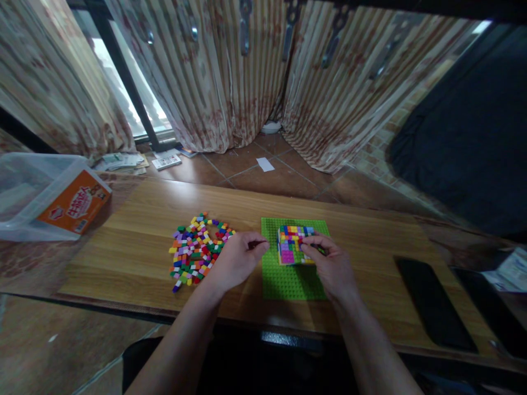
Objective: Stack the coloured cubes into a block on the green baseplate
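A large brick structure seems well built up already: the low, multicoloured block of small plastic bricks (292,241) sits on the far half of the flat, green, studded plastic baseplate (294,282). Plenty may be left, since a loose heap of bright little bricks (195,255) lies on the brown wood-grain bench, left of the baseplate. The person's right hand (335,269) has its fingers bent onto the block's top, hiding its right side; the left hand's (239,260) fingers curl close together at the baseplate's left edge. I can't tell whether either pinches a brick.
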A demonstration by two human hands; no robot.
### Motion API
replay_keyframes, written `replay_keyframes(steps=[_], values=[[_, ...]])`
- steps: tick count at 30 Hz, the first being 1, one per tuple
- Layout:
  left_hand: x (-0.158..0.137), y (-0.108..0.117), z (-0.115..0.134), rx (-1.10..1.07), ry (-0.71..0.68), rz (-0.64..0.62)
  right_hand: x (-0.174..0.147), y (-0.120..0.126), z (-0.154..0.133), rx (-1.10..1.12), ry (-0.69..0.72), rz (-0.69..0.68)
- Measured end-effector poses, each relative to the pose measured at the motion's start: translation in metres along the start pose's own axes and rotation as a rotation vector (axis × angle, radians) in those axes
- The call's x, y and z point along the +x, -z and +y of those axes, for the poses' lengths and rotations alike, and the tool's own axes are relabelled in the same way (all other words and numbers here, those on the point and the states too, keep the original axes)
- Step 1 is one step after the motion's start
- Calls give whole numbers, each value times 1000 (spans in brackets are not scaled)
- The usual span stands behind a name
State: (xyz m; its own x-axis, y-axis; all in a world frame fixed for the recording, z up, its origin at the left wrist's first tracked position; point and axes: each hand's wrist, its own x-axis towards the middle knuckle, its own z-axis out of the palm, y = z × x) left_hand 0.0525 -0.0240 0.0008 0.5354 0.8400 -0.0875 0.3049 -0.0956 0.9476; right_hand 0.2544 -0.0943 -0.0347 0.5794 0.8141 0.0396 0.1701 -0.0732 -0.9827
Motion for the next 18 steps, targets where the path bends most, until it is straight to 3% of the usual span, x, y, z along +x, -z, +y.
replay_keyframes(steps=[8, 18], values=[[0, -3, -2, 8, -32, 17, 1, -2, 1, 70, -48, 19], [0, -7, -1, 28, -55, 18, 1, -5, 3, 23, -8, 39]])
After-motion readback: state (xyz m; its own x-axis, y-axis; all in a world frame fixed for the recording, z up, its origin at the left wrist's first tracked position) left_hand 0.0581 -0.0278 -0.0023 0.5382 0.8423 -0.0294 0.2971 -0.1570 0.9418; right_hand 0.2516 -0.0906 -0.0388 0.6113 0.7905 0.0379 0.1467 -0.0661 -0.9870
